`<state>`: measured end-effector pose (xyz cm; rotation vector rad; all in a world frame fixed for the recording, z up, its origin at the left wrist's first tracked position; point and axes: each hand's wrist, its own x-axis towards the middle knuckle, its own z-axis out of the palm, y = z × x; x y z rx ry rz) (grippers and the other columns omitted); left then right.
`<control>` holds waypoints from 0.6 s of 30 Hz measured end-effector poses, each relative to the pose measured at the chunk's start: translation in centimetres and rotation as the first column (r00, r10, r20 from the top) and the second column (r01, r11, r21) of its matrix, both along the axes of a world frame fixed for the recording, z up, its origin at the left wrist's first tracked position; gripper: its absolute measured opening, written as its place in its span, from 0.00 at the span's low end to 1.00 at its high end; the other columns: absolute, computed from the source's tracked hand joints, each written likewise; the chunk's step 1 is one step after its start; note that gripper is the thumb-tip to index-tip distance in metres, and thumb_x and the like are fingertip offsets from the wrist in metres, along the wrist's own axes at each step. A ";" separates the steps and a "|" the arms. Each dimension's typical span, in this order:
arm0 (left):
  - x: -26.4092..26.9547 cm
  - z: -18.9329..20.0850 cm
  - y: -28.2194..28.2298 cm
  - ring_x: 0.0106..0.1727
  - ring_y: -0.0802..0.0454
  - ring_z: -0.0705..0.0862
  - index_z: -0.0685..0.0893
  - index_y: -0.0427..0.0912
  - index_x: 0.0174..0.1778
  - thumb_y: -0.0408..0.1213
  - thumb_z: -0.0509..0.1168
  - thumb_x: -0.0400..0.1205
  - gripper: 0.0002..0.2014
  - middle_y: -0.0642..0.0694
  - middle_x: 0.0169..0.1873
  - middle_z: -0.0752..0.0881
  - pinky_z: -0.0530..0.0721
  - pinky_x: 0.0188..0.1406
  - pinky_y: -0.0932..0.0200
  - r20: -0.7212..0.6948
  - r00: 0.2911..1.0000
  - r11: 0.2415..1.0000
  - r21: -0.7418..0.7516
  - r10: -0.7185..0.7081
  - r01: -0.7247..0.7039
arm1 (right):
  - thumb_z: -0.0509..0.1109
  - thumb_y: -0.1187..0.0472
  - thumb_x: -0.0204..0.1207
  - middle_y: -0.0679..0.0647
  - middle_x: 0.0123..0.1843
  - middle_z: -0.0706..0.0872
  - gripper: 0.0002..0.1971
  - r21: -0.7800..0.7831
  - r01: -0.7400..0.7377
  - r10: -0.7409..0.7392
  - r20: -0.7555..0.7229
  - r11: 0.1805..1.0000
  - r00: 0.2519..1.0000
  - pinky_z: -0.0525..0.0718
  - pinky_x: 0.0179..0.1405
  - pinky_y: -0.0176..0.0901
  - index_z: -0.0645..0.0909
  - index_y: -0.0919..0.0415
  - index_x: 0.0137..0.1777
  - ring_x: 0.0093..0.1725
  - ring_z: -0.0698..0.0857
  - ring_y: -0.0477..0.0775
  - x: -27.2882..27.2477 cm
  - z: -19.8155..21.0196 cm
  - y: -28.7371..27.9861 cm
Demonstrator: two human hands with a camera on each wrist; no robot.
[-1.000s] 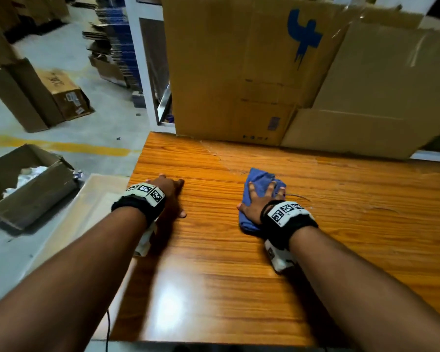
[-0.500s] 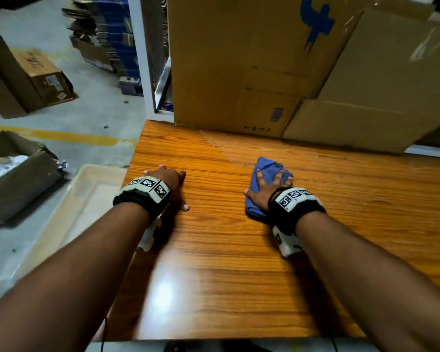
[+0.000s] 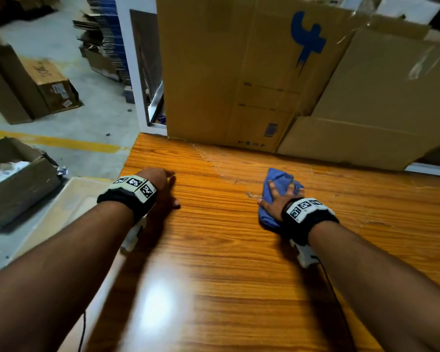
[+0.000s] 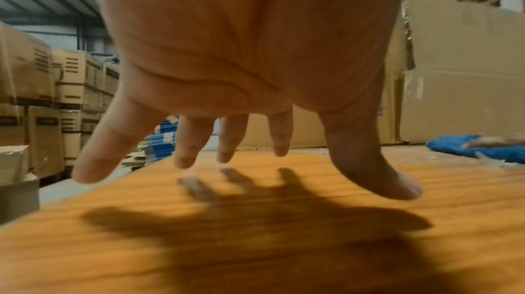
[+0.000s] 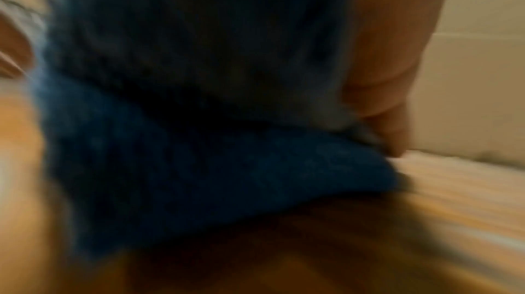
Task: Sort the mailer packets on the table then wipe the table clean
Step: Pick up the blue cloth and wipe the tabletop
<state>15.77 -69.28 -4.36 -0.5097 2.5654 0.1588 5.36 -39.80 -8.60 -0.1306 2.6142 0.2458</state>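
**Right hand flat on the blue cloth, left hand spread beside it**

The right hand [image 3: 277, 199] lies palm-down on the blue cloth [image 3: 277, 179], its fingers spread and straight across the fabric, pressing it onto the wooden surface [image 3: 239, 262]. The cloth is bunched; part of it sticks out beyond the fingertips and part bulges out on the thumb side. In the right wrist view the picture is heavily blurred, and the cloth [image 5: 213, 153] seems to fill the space under the palm, with one fingertip reaching past its edge to the wood.

Well to the left of the cloth, the left hand [image 3: 160, 184] is near the surface's left edge. The left wrist view shows its fingers [image 4: 187, 141] spread and pointing down, holding nothing, with a shadow on the wood below them; whether the tips touch cannot be told.

Beyond the cloth, large flattened cardboard sheets [image 3: 239, 72] stand against the far edge. Far left of the cloth, on the floor, an open cardboard box [image 3: 18, 189] holds crumpled white paper [image 3: 8, 168].
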 end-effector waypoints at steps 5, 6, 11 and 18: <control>-2.7 -1.7 0.9 0.81 0.25 0.50 0.38 0.62 0.83 0.64 0.78 0.60 0.65 0.41 0.84 0.41 0.55 0.78 0.29 0.032 0.997 0.998 0.017 0.065 -0.066 | 0.49 0.27 0.76 0.67 0.83 0.31 0.41 -0.077 -0.209 0.205 -0.054 0.975 0.977 0.43 0.77 0.74 0.37 0.39 0.83 0.80 0.37 0.81 1.8 -0.9 -6.6; -3.1 -2.0 0.6 0.81 0.23 0.47 0.36 0.63 0.82 0.64 0.79 0.57 0.68 0.42 0.84 0.38 0.53 0.78 0.26 0.053 0.996 0.997 0.025 0.074 -0.076 | 0.49 0.27 0.77 0.66 0.83 0.30 0.40 -0.092 -0.291 0.288 -0.047 0.952 0.956 0.42 0.78 0.72 0.36 0.38 0.83 0.80 0.36 0.80 2.4 -1.0 -7.8; -4.3 -2.1 0.3 0.78 0.18 0.40 0.39 0.66 0.82 0.62 0.80 0.60 0.65 0.42 0.82 0.33 0.49 0.75 0.22 0.133 0.989 0.996 0.052 0.071 -0.078 | 0.48 0.26 0.76 0.61 0.85 0.33 0.38 -0.096 -0.446 0.447 -0.007 0.890 0.895 0.43 0.80 0.65 0.36 0.32 0.81 0.83 0.37 0.72 -0.8 -0.8 -6.2; -4.8 -2.7 0.1 0.82 0.28 0.54 0.42 0.59 0.84 0.63 0.79 0.59 0.65 0.34 0.83 0.40 0.46 0.76 0.23 0.097 0.995 1.000 0.000 -0.020 0.020 | 0.47 0.25 0.75 0.64 0.84 0.32 0.41 -0.049 -0.161 0.159 -0.044 0.986 0.986 0.42 0.79 0.71 0.36 0.37 0.83 0.81 0.37 0.79 -4.4 -0.8 -6.9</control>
